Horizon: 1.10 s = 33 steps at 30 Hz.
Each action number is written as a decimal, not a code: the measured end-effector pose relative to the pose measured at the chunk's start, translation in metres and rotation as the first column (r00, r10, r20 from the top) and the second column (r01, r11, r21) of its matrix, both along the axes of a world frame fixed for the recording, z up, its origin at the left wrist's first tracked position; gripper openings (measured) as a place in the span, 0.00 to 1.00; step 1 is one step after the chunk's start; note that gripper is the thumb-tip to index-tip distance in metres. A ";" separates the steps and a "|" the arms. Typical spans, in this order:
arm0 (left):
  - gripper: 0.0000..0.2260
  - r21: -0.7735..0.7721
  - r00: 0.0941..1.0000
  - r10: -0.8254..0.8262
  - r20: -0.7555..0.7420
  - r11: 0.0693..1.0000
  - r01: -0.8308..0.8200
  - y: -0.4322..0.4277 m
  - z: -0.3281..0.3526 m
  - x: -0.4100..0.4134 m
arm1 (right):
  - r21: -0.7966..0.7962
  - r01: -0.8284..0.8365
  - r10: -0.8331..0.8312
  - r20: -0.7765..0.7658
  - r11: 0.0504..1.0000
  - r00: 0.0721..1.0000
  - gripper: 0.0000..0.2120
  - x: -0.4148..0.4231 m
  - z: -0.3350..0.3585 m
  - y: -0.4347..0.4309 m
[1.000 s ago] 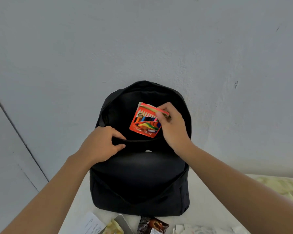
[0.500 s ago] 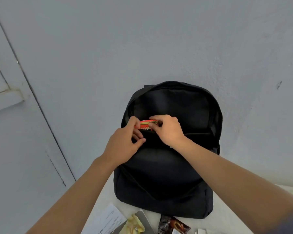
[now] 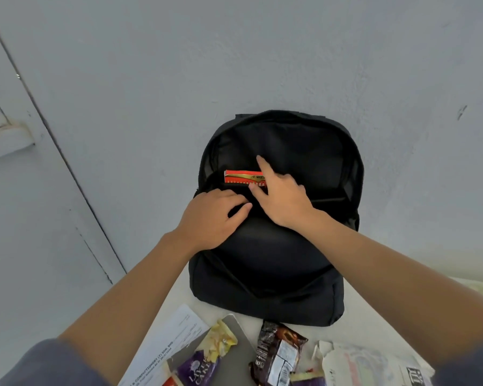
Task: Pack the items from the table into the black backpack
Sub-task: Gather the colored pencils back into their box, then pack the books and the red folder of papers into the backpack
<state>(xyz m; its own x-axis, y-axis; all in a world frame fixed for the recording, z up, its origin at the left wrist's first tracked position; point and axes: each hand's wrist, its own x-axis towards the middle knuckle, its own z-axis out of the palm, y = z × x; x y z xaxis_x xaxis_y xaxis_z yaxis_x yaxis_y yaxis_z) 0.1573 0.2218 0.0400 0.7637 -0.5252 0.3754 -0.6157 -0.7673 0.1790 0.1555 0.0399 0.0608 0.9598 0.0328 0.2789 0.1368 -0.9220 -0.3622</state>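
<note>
The black backpack (image 3: 262,274) stands upright on the table against the wall, with its main compartment unzipped. A red colour-pencil box (image 3: 240,175) sits inside the opening, only its top strip showing above the front panel. My left hand (image 3: 209,218) holds the front edge of the opening, fingers curled over the lip. My right hand (image 3: 282,196) is at the box's right end with index finger straight and thumb touching the box, gripping nothing.
In front of the backpack lie a white printed paper (image 3: 173,338), a purple and yellow snack packet (image 3: 204,360) on a grey flat item (image 3: 234,330), a dark brown snack packet (image 3: 279,355) and crumpled white wrappers (image 3: 368,366). A door frame is at left.
The pencil box went from held above the opening to lowered inside the backpack. My right hand has let go of it and spread its fingers; my left hand stays on the front edge.
</note>
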 end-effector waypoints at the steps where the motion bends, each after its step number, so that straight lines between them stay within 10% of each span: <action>1: 0.23 -0.025 0.999 -0.015 0.029 1.000 0.016 0.001 -0.002 -0.001 | 0.045 -0.004 -0.001 0.104 0.999 0.995 0.28 -0.004 0.001 -0.001; 10: 0.06 -0.332 0.978 -0.085 0.191 0.932 0.146 0.014 -0.011 -0.071 | 0.342 -0.203 0.054 0.399 0.918 0.915 0.11 -0.084 -0.016 -0.018; 14: 0.07 -0.420 0.996 -0.088 -0.005 0.904 0.078 0.024 -0.035 -0.129 | 0.387 -0.310 0.101 0.474 0.868 0.875 0.06 -0.135 -0.029 -0.024; 23: 0.25 0.153 0.907 0.273 -0.319 0.960 -0.235 0.057 -0.144 -0.206 | 0.149 -0.535 0.555 -0.273 0.831 0.786 0.14 -0.178 -0.101 -0.004; 29: 0.10 -0.283 0.924 0.255 -0.286 0.898 -0.336 0.084 -0.182 -0.206 | -0.161 -0.608 0.493 -0.444 0.777 0.748 0.38 -0.209 -0.142 0.001; 33: 0.05 -0.302 0.863 0.403 -0.304 0.819 -0.488 0.082 -0.177 -0.201 | -0.158 -0.628 0.538 -0.388 0.762 0.749 0.34 -0.217 -0.147 -0.016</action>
